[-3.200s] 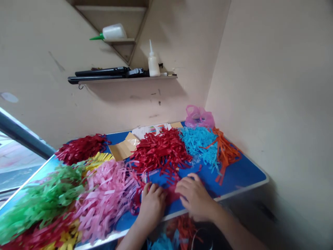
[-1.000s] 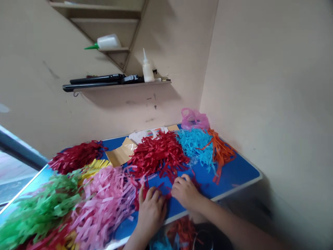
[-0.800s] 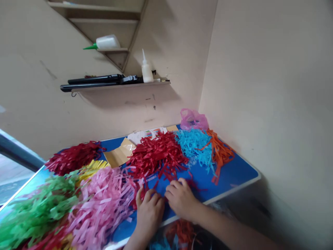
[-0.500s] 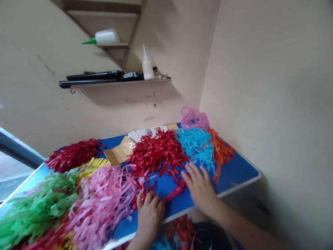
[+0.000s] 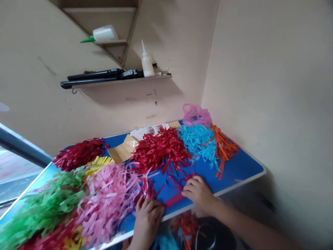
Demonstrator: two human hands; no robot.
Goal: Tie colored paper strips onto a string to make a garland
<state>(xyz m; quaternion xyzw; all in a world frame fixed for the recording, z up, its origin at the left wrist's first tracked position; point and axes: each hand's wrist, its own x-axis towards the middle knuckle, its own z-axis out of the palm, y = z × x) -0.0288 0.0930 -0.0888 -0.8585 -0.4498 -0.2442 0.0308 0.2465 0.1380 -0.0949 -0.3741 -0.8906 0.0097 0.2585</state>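
"What lay at the near edge of the table [image 5: 234, 175]?"

"One red strip [image 5: 173, 200]; the left hand [image 5: 148, 217] and right hand [image 5: 199, 192] bent over its ends, whether gripping I could not tell."

"Around it?"

"One pink pile [image 5: 110, 205] crowded the left hand; two red piles [image 5: 161, 149], one blue [image 5: 199, 140], one orange [image 5: 227, 148]. Two bottles [image 5: 148, 66] rested above."

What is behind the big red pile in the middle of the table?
Behind the red pile, a white printed sheet and some brown paper show. What the pile covers there cannot be seen.
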